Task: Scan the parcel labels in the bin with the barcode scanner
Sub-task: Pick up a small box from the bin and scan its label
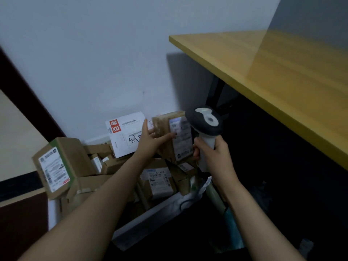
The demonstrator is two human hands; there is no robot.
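Observation:
My left hand [150,141] holds a brown cardboard parcel [165,134] upright at the far right of the white bin [150,219], its white label [181,137] turned towards me. My right hand [212,155] grips the handle of a grey and white barcode scanner [206,123]. The scanner's head sits right beside the label, at its right edge. Several more labelled cardboard parcels fill the bin, among them a large box [56,166] at the left and a white envelope [126,133] with a red mark against the wall.
A yellow wooden tabletop [273,80] overhangs at the right, with dark space under it. A pale wall [94,63] stands directly behind the bin. A dark door frame [24,95] runs at the left. The scanner's cable [185,203] hangs near the bin's front right corner.

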